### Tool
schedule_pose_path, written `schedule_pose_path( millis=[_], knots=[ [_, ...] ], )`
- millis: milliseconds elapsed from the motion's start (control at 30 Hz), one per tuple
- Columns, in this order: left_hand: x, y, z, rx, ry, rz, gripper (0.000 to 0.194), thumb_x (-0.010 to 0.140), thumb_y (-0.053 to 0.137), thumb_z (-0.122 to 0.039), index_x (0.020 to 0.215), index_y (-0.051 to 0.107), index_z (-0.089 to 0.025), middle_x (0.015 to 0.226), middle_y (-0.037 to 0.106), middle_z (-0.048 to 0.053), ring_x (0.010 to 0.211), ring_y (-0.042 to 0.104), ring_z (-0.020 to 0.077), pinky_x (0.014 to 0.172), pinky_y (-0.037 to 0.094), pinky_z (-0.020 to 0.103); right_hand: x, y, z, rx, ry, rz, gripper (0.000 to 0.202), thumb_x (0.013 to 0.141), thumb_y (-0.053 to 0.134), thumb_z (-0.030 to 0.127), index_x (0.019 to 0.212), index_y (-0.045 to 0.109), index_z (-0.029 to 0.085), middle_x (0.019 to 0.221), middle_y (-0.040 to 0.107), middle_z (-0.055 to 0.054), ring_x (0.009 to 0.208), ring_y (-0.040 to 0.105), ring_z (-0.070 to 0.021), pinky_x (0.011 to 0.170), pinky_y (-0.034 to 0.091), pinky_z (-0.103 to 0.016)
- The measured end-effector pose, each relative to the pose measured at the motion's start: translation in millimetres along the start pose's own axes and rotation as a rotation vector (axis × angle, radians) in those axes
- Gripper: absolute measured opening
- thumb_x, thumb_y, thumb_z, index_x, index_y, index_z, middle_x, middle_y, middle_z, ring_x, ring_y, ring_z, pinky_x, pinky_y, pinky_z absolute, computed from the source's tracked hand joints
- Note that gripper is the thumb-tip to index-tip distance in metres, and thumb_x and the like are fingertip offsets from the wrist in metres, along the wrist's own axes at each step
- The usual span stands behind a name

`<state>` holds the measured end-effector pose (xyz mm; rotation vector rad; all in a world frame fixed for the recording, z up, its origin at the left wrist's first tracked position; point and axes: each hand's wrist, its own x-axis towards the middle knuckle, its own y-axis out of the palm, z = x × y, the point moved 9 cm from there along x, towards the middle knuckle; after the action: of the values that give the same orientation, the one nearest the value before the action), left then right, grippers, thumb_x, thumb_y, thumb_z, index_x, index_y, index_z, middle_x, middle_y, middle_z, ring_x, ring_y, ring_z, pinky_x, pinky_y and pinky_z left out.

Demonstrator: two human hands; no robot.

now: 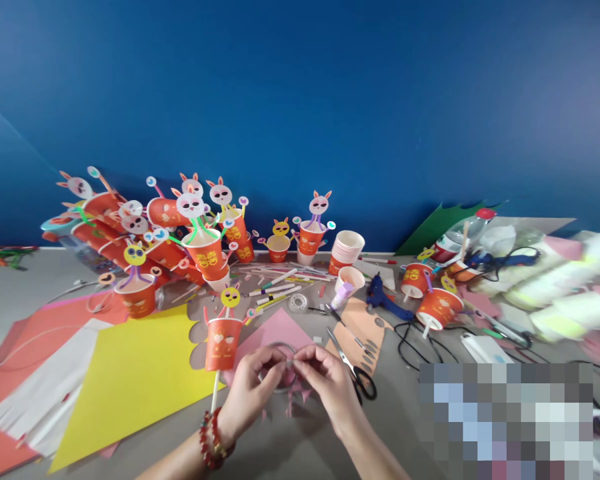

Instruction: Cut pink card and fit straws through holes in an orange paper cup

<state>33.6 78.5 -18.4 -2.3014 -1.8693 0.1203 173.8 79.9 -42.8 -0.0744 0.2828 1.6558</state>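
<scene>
While left hand [254,383] and right hand [327,381], fingers nearly closed, pinch a small piece [290,365] (identity unclear) between them above grey table [395,420], scissors [349,363] lie beside right hand

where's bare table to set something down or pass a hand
Bare table shows between the left forearm and right forearm, right of the scissors, and between the yellow sheet and left forearm. Crowded: along the blue wall with red cups.

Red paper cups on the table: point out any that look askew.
In the left-hand pile, several cups lean or lie on their sides, unlike the upright cup near the wall. No spill shows.
</scene>
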Motion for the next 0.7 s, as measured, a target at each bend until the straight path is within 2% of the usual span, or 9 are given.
schedule_pose_path(
  millis=[233,467,600,633,700],
  knots=[
    [0.5,-0.5,1.2,0.078,-0.019,-0.01,0.017,0.089,0.057,-0.024,0.074,0.062,-0.016,0.069,0.066,0.003,0.063,0.057,0.0144,0.059,0.043,0.022,-2.4,1.0,5.3,-0.076,-0.065,0.007,0.033,0.075,0.077,0.05,0.079,0.071,0.017,0.068,0.064,-0.001,0.06,0.055,-0.0137,0.055,0.044,-0.022],
    [0.2,-6.6,-8.8,0.107,0.023,-0.061,0.023,0.091,0.056,-0.026,0.07,0.058,-0.017,0.065,0.063,0.0,0.061,0.053,0.0129,0.059,0.04,0.021,-8.7,2.9,10.8,-0.102,-0.159,-0.007,0.031,0.084,0.068,0.049,0.093,0.075,0.02,0.083,0.071,-0.006,0.076,0.064,-0.0213,0.068,0.052,-0.029],
    [0.4,-7.4,-4.7,0.095,0.011,-0.075,0.022,0.091,0.056,-0.026,0.071,0.058,-0.017,0.067,0.062,0.0,0.063,0.052,0.0133,0.06,0.04,0.022,-10.3,0.1,10.8,-0.021,-0.132,-0.039,0.041,0.085,0.068,0.048,0.117,0.066,0.022,0.092,0.071,-0.006,0.075,0.063,-0.02,0.066,0.053,-0.029],
    [0.5,-7.3,-3.3,0.088,0.006,-0.076,0.021,0.091,0.056,-0.026,0.071,0.058,-0.017,0.067,0.062,0.0,0.063,0.053,0.0135,0.06,0.041,0.022,-10.1,-0.7,12.0,-0.002,-0.128,-0.044,0.043,0.084,0.07,0.047,0.119,0.063,0.023,0.094,0.07,-0.006,0.074,0.063,-0.019,0.065,0.053,-0.028],
    [0.3,-5.6,-1.5,0.061,-0.002,-0.063,0.02,0.09,0.056,-0.027,0.073,0.059,-0.017,0.068,0.062,0.001,0.063,0.053,0.0138,0.06,0.041,0.022,-8.9,2.4,13.7,0.01,-0.115,-0.006,0.038,0.082,0.073,0.045,0.11,0.063,0.022,0.091,0.068,-0.004,0.075,0.061,-0.0172,0.065,0.051,-0.026]
  ],
)
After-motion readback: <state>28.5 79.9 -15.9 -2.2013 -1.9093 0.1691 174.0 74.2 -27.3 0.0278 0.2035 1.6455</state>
